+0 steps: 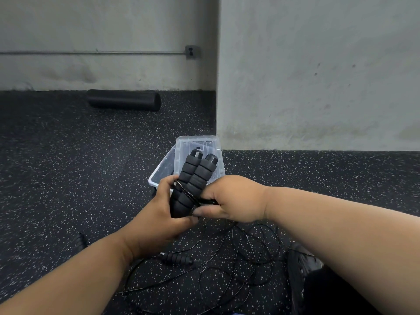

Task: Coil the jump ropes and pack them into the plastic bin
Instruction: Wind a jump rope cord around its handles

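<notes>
My left hand (159, 214) grips two black foam jump-rope handles (193, 178) side by side, their ends pointing up and away. A thin black cord is wound round the handles, and my right hand (229, 198) pinches that cord beside them. Behind the handles a clear plastic bin (159, 171) stands on the floor, with its clear lid (200, 142) leaning in it. More black cord (250, 253) lies in loose tangled loops on the floor below my hands, with another foam handle (176, 259) among it.
A black foam roller (123, 102) lies against the far wall at the left. A grey wall corner juts out right behind the bin. My dark shoe (302, 260) is at the lower right. A small dark handle end (80, 241) shows beside my left forearm.
</notes>
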{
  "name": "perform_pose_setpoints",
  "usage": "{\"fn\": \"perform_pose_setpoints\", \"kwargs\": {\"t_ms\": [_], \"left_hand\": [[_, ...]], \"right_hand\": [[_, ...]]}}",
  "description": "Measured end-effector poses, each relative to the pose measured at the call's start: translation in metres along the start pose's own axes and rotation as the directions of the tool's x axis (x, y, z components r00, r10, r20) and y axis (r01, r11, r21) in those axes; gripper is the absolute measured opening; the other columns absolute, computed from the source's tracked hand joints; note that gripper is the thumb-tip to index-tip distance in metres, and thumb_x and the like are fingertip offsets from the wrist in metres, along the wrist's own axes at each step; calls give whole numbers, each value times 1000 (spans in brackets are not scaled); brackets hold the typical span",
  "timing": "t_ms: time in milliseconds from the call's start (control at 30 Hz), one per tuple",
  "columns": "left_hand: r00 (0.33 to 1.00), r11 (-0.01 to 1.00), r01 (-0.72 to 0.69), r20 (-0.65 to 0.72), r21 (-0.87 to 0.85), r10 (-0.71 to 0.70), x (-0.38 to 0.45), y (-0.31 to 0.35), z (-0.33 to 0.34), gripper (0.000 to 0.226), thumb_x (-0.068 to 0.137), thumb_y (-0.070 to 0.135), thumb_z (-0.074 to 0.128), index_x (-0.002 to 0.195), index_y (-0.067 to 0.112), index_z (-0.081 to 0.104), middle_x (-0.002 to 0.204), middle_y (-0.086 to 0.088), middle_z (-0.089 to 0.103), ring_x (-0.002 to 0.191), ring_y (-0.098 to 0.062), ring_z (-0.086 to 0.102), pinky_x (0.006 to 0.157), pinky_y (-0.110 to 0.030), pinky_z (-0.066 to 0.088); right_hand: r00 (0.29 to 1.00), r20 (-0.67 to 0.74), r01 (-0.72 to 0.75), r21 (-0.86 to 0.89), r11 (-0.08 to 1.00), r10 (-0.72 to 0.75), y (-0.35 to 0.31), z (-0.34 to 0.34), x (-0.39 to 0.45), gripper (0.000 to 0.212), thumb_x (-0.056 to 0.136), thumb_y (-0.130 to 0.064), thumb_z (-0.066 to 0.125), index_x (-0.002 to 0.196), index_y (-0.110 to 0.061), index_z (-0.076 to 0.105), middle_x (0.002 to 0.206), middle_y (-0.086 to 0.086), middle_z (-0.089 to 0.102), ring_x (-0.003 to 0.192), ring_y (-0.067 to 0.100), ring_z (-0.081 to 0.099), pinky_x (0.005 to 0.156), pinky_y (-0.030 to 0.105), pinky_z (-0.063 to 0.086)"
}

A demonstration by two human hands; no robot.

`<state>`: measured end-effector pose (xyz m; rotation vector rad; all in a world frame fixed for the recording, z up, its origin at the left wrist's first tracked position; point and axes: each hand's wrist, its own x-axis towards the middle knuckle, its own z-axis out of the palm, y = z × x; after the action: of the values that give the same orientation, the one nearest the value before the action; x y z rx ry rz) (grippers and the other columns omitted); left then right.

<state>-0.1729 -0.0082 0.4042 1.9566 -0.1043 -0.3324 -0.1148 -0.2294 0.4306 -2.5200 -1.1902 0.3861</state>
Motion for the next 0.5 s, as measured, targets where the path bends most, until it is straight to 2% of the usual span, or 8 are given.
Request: {"fn": "perform_pose_setpoints", "kwargs": {"t_ms": [67, 200, 300, 367, 500], "left_hand": [[999, 1000, 25, 24, -9, -25, 0, 2, -2, 88, 85, 13, 86, 143, 46, 30, 108, 17, 74, 100, -35, 72, 82, -55, 62], [999, 999, 35, 24, -13, -35, 1, 1, -2, 88, 84, 13, 87, 140, 50, 32, 110, 14, 74, 103, -31, 74, 87, -58, 61], [1000, 999, 31, -6, -15, -31, 3, 0, 1, 84, 85, 9, 85, 135, 53, 33, 108, 10, 76, 90, -32, 75, 79, -50, 62], [998, 1000, 30, -51, -6, -30, 4, -2, 4, 81, 86, 8, 83, 127, 57, 33, 105, 11, 76, 78, -25, 71, 69, -45, 62], [991, 998, 57, -124, 40, -51, 7, -8, 7, 78, 86, 16, 84, 120, 64, 32, 100, 10, 77, 69, -21, 70, 65, -49, 61]], "right_hand": [[1000, -15, -17, 1, 1000, 17, 4, -1, -1, 30, 101, -54, 60, 81, -34, 49, 68, -15, 49, 63, -3, 48, 58, 23, 34], [999, -29, -45, -16, 999, 44, 8, -1, -1, 39, 98, -59, 60, 82, -24, 57, 69, -10, 53, 63, 2, 50, 59, 30, 39], [995, -62, -79, 12, 997, 79, 8, -1, -1, 44, 96, -61, 63, 79, -21, 58, 71, -7, 59, 63, 7, 54, 59, 31, 45], [990, -83, -115, 46, 992, 118, 8, -3, 0, 45, 95, -63, 64, 75, -23, 56, 70, -7, 61, 63, 7, 56, 59, 30, 47], [992, -15, -129, -16, 992, 129, 6, -3, -2, 38, 98, -63, 58, 81, -28, 54, 75, -10, 60, 67, 6, 56, 64, 32, 49]]}}
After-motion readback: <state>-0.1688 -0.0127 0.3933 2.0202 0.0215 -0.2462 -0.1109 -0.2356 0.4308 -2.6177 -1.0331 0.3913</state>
